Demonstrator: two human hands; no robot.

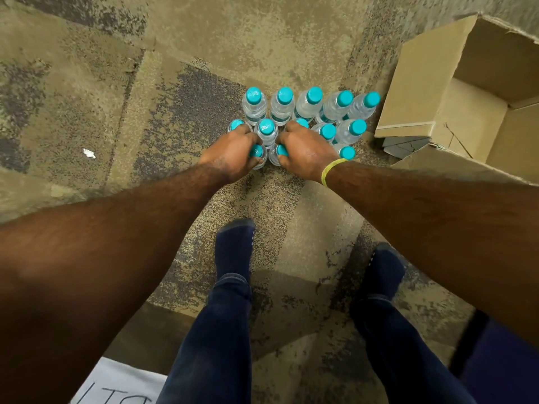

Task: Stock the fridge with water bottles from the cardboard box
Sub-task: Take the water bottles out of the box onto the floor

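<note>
Cap writing: the water bottles (309, 106) are wearing turquoise caps with white script. The cap of the middle bottle (266, 128) is showing "Bisl" and the rest is too small to read. The same script on the back-row caps is also too small.
Bottles: they are standing upright in a tight cluster on the carpet (145, 83), just left of the cardboard box (408, 91), and clear liquid is showing through them.
Left hand (233, 154): it is curling over the cluster's left edge, with fingertips on one cap and the thumb side wrapping a nearer bottle's neck.
Right hand (306, 147): it is doing the same on the other side of the middle bottle, gripping a near neck with fingers over a farther cap. A yellow band (332, 170) is circling its wrist.
Box: it is sitting open with its flaps spread, and the part of its inside in view is showing bare cardboard.
Paper: a white sheet (116, 383) is lying at the lower left, with dark strokes cut off by the frame and unreadable.
Around: two navy-socked feet (234, 243) are standing behind the bottles, and a white scrap (89, 153) is lying on the carpet well to the left.
</note>
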